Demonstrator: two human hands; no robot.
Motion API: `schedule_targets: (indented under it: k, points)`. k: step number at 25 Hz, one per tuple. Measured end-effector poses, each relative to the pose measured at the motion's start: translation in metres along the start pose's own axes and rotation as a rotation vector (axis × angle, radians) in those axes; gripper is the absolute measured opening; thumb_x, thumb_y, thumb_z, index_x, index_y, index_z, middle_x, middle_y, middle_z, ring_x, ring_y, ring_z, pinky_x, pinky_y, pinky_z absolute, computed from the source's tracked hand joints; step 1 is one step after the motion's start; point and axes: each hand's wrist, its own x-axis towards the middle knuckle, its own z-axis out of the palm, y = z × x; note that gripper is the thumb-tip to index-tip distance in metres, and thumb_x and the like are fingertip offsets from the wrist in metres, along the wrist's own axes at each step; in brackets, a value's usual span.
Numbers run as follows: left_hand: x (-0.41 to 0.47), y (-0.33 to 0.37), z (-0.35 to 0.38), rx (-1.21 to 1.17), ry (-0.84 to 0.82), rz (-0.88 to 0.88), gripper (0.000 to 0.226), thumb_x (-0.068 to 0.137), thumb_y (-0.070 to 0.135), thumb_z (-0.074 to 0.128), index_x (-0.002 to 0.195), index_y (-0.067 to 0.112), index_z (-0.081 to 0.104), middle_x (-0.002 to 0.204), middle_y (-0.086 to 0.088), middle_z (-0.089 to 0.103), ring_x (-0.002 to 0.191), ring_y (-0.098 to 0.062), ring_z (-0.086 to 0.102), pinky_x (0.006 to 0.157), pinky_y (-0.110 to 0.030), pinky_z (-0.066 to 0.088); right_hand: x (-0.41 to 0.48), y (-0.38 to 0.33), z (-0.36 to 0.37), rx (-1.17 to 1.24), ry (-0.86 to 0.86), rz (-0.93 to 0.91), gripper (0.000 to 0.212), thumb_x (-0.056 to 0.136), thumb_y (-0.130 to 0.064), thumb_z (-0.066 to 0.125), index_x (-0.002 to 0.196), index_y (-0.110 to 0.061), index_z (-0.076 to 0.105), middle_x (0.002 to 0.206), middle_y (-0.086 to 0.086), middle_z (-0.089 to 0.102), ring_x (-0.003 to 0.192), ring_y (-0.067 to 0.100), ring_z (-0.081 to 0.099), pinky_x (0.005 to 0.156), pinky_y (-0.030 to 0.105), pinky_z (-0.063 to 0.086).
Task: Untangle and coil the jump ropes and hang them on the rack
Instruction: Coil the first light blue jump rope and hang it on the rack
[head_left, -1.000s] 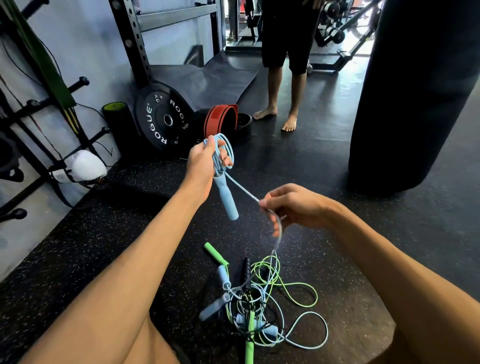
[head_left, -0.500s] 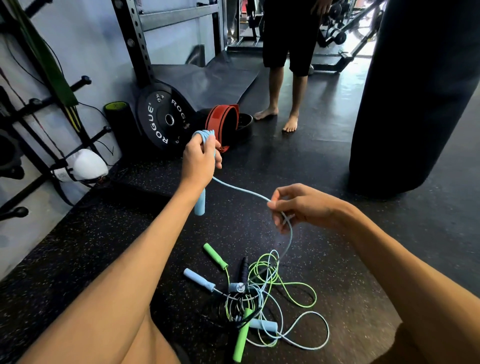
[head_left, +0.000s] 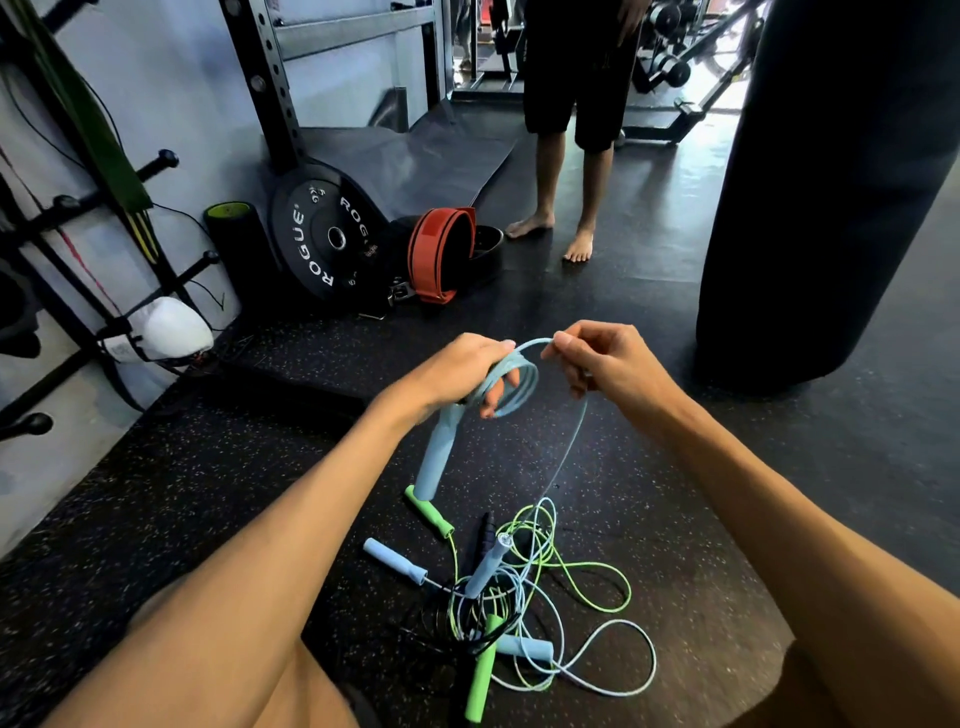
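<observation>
My left hand (head_left: 457, 371) grips a light blue jump rope coil (head_left: 511, 387), its loops wound round my fingers and its blue handle (head_left: 434, 457) hanging down below. My right hand (head_left: 605, 358) pinches the same rope's cord just right of the coil, and the cord runs down from it to a tangled pile of ropes (head_left: 511, 597) on the floor. The pile holds blue, green and black cords, light blue handles (head_left: 395, 561) and green handles (head_left: 428, 512). A black peg rack (head_left: 78, 244) stands on the wall at the left.
A Rogue weight plate (head_left: 324, 239), a foam roller (head_left: 236, 234) and a red belt (head_left: 441, 254) lie against the wall ahead. A black punching bag (head_left: 831, 182) hangs at the right. A barefoot person (head_left: 566, 156) stands beyond. A white pouch (head_left: 169, 330) hangs on the rack.
My right hand has risen and come left to meet the left hand, laying another loop on the coil. The left hand has turned, so the blue handle hangs lower.
</observation>
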Motion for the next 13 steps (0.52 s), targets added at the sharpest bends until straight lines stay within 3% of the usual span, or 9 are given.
schedule_targets:
  k: [5, 8, 10, 13]
  points:
    - [-0.003, 0.007, 0.004, -0.291, -0.168, -0.019, 0.048, 0.105, 0.034, 0.034, 0.071, 0.005, 0.053, 0.039, 0.0, 0.028, 0.033, -0.014, 0.028, 0.049, -0.03, 0.041, 0.001, 0.002, 0.002, -0.068, 0.108, -0.002, 0.023, 0.096, -0.025, 0.064, 0.083, -0.008, 0.062, 0.057, 0.001, 0.055, 0.051, 0.014, 0.05, 0.055, 0.037, 0.051]
    - [-0.002, 0.011, 0.0, -0.535, -0.206, 0.006, 0.045, 0.104, 0.034, 0.034, 0.071, 0.008, 0.05, 0.042, 0.004, 0.026, 0.036, -0.012, 0.025, 0.051, -0.03, 0.038, -0.001, 0.002, 0.009, -0.025, 0.042, 0.123, 0.028, 0.099, -0.032, 0.057, 0.089, -0.006, 0.057, 0.072, 0.011, 0.061, 0.062, 0.021, 0.062, 0.066, 0.042, 0.061]
    - [-0.003, 0.012, -0.004, -0.671, -0.16, 0.027, 0.045, 0.105, 0.036, 0.031, 0.075, 0.008, 0.05, 0.046, 0.004, 0.028, 0.04, -0.013, 0.027, 0.056, -0.031, 0.038, -0.004, 0.003, 0.013, 0.025, -0.038, 0.24, 0.028, 0.104, -0.03, 0.049, 0.094, -0.004, 0.053, 0.074, 0.017, 0.063, 0.068, 0.032, 0.065, 0.077, 0.053, 0.061]
    - [-0.002, 0.014, -0.01, -0.851, -0.015, 0.048, 0.046, 0.107, 0.038, 0.024, 0.085, 0.008, 0.051, 0.055, 0.001, 0.033, 0.05, -0.013, 0.032, 0.064, -0.03, 0.039, -0.013, 0.004, 0.017, -0.008, -0.208, 0.374, 0.025, 0.106, -0.026, 0.043, 0.105, -0.001, 0.05, 0.081, 0.026, 0.069, 0.077, 0.039, 0.07, 0.082, 0.052, 0.058]
